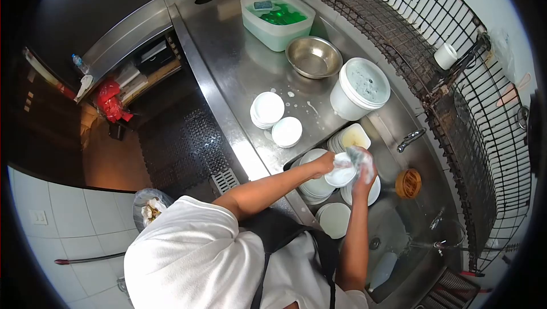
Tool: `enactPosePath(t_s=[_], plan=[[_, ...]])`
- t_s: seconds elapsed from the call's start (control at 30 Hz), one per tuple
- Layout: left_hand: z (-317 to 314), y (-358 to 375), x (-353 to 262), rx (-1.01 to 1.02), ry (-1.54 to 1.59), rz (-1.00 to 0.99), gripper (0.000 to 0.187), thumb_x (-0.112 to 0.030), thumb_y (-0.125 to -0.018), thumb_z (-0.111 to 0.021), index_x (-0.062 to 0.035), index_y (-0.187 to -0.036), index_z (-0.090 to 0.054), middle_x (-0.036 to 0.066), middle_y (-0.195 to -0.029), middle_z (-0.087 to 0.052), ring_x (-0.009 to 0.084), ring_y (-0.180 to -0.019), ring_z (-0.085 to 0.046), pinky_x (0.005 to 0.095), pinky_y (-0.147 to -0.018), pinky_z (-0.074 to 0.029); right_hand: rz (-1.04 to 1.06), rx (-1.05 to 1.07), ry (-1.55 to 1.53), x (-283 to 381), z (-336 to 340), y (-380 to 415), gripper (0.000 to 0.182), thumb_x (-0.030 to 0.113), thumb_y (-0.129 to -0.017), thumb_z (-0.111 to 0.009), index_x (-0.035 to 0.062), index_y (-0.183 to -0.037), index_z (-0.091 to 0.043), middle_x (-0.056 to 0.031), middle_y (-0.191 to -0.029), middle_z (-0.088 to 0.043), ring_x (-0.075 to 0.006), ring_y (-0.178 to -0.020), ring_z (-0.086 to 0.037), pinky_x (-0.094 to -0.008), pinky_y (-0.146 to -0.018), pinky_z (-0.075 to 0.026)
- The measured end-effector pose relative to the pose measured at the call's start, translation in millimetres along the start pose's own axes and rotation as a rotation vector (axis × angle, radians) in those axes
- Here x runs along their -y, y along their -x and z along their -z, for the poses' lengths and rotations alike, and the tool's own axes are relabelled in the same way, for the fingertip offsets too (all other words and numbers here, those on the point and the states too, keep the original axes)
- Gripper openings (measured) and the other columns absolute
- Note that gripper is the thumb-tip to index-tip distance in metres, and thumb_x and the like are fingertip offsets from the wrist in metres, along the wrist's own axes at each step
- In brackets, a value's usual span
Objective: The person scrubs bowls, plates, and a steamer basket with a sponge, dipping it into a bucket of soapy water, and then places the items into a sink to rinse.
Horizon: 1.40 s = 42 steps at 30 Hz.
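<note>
My left hand (325,163) is closed on the edge of a small white bowl (338,178). My right hand (366,172), covered in foam, presses a greyish sponge (356,154) against the bowl's far side. Below them, stacked white plates (313,188) stand in the sink, and more plates (374,192) show under my right hand. A stack of rectangular dishes (356,136) lies just beyond. On the steel counter to the left are two stacks of small white bowls, one farther back (268,107) and one nearer (286,132).
A white bucket (345,98) of soapy water, a metal bowl (314,57) and a tub (268,33) of green liquid line the counter. A faucet (411,139) and a brown round container (408,183) sit right of the sink. Water runs from a second tap (439,245). A wire rack (399,35) overhangs the back.
</note>
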<state>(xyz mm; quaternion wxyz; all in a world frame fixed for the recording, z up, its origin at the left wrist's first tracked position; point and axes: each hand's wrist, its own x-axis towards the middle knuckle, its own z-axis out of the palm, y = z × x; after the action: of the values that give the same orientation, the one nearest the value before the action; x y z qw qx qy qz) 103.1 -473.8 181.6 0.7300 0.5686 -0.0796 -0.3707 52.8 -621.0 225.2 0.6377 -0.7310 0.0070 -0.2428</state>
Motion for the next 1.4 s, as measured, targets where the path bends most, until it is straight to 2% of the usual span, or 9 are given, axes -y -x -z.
enactPosePath(t_s=[0.1,0.33,0.47,0.57,0.63,0.77,1.0,1.17,1.4], plan=[[-10.1,2.9,-4.9,0.071,0.031,-0.028,0.028,-0.019,-0.087,-0.072,-0.0018,-0.109,-0.067,0.004,-0.094,-0.068,0.0117,-0.081,-0.062,0.0295,-0.072,-0.051,-0.762,-0.213,-0.529,-26.6,0.0,-5.6,0.038,0.027,-0.092,-0.052,0.0012,-0.117,-0.061,-0.0144,-0.111,-0.066,-0.0276,-0.100,-0.065,-0.0391,-0.090,-0.053],[-33.9,0.0,-12.8,-0.444,0.410,-0.217,0.035,-0.018,-0.088,-0.071,-0.0007,-0.116,-0.059,0.008,-0.106,-0.066,0.0165,-0.091,-0.062,0.0317,-0.079,-0.053,-0.728,-0.213,-1.166,-68.5,-38.4,31.8,0.051,0.039,-0.093,-0.043,0.0044,-0.128,-0.057,-0.0114,-0.122,-0.064,-0.0293,-0.112,-0.061,-0.0457,-0.100,-0.047],[21.6,-33.4,1.1,-0.745,-0.254,-0.731,0.033,-0.006,-0.090,-0.060,0.0063,-0.120,-0.057,0.019,-0.108,-0.068,0.0282,-0.098,-0.065,0.0398,-0.087,-0.050,-0.665,-0.510,-0.930,-36.8,-94.4,42.1,0.046,0.030,-0.102,-0.041,0.0039,-0.140,-0.045,-0.0100,-0.139,-0.052,-0.0234,-0.128,-0.049,-0.0382,-0.111,-0.036],[44.2,-9.0,-33.0,-0.499,-0.636,-0.783,0.046,0.009,-0.078,-0.056,0.0005,-0.122,-0.059,0.025,-0.110,-0.066,0.0382,-0.104,-0.065,0.0405,-0.089,-0.051,-0.413,-0.484,-0.321,-14.0,-98.4,40.1,0.048,0.030,-0.104,-0.039,0.0020,-0.142,-0.041,-0.0112,-0.143,-0.048,-0.0208,-0.131,-0.045,-0.0366,-0.114,-0.030],[49.2,3.9,-52.2,-0.282,-0.869,-0.836,0.045,0.011,-0.075,-0.054,-0.0009,-0.118,-0.062,0.026,-0.114,-0.064,0.0403,-0.106,-0.063,0.0408,-0.090,-0.051,-0.309,-0.348,-0.463,-34.1,-70.7,22.4,0.047,0.031,-0.104,-0.039,0.0014,-0.140,-0.044,-0.0111,-0.139,-0.051,-0.0204,-0.127,-0.049,-0.0360,-0.111,-0.035],[27.9,12.8,-50.4,-0.466,-0.847,-0.714,0.047,0.015,-0.073,-0.049,0.0017,-0.117,-0.061,0.028,-0.104,-0.065,0.0454,-0.093,-0.063,0.0481,-0.081,-0.051,-0.734,-0.353,-0.819,-5.6,-65.7,-7.5,0.046,0.035,-0.104,-0.036,0.0006,-0.130,-0.052,-0.0103,-0.126,-0.059,-0.0185,-0.118,-0.055,-0.0330,-0.103,-0.041],[51.4,29.0,-60.5,-0.651,-0.898,-0.323,0.044,0.010,-0.079,-0.048,0.0073,-0.123,-0.054,0.030,-0.095,-0.065,0.0460,-0.092,-0.064,0.0500,-0.078,-0.050,-0.733,-0.337,-0.006,-56.8,-77.7,-3.1,0.048,0.036,-0.101,-0.041,0.0024,-0.134,-0.052,-0.0120,-0.133,-0.057,-0.0215,-0.121,-0.052,-0.0349,-0.100,-0.041],[101.2,47.0,-38.8,-0.666,-0.671,-0.362,0.029,-0.002,-0.085,-0.056,0.0065,-0.114,-0.055,0.031,-0.091,-0.064,0.0464,-0.090,-0.063,0.0474,-0.077,-0.050,-0.496,-0.167,-0.804,6.2,-50.3,-113.6,0.066,0.052,-0.095,-0.054,0.0055,-0.141,-0.042,-0.0121,-0.136,-0.055,-0.0229,-0.123,-0.054,-0.0389,-0.103,-0.044],[139.8,61.5,3.4,-0.746,-0.366,-0.326,0.026,-0.004,-0.092,-0.059,0.0075,-0.114,-0.051,0.016,-0.098,-0.063,0.0226,-0.083,-0.068,0.0314,-0.057,-0.061,-0.270,0.325,0.309,-45.6,-100.9,-58.1,0.055,0.041,-0.093,-0.058,0.0015,-0.132,-0.053,-0.0190,-0.123,-0.062,-0.0314,-0.108,-0.063,-0.0425,-0.089,-0.051]])
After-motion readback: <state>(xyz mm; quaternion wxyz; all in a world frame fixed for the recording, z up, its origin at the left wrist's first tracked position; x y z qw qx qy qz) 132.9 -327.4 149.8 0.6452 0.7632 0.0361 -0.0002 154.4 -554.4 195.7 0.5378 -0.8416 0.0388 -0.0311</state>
